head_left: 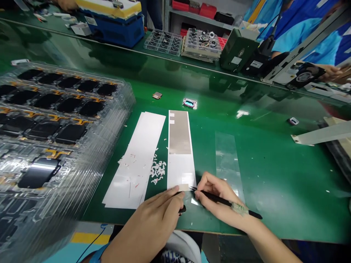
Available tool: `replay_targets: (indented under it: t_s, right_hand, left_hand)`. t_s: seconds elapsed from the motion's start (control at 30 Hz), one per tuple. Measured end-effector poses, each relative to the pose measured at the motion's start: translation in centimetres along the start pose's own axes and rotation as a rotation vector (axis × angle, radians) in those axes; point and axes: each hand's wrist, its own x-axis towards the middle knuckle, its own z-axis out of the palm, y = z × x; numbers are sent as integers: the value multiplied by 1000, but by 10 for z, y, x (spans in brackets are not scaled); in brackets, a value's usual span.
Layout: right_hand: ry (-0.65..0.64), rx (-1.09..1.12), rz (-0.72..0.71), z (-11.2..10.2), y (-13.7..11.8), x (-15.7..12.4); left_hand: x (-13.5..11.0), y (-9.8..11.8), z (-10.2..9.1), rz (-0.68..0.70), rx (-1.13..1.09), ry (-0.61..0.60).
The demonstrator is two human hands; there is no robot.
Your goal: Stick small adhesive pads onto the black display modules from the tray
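My right hand (219,195) holds a pair of black tweezers (216,198) like a pen, tips pointing left. The tips meet the right end of a small beige sticker (183,187) at the near end of a white backing sheet (181,171). My left hand (157,215) is closed, its fingertips at the sticker's left end. From under its thumb shows the rounded edge of a small dark part (182,210), mostly hidden. Higher on the sheet is a grey-beige sticker area (179,133) with white gaps at its upper left.
White strips (134,157) lie left, with paper scraps (158,170) beside them. Stacked clear trays (120,98) of black screens fill the left side. A clear film (227,157) lies right. Two small parts, one a framed piece (189,103), sit beyond. Co-workers are across the bench.
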Motion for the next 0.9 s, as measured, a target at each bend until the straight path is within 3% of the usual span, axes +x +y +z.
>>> replay_targets:
  t_s: [0.27,0.4,0.53,0.63,0.77,0.9]
  right_hand:
    - [-76,222,73,1,-14,14]
    - [-64,308,-97,0,-18,8]
    - [42,338,-273,1,-18,1]
    - [84,260,-316,7,-15,-2]
    - [135,213,-372,19,-10,-1]
    - [90,357,-403,29,-11,3]
  left_hand:
    - [1,0,5,-132,-7,-56]
    - [9,1,-1,-263,-170,-8]
    - [20,0,-11,-389,-345,140]
    - [25,0,-11,-477,-562,247]
    - [28,3,-1,-576,-967,253]
    - [33,2,6,-516,-1349,218]
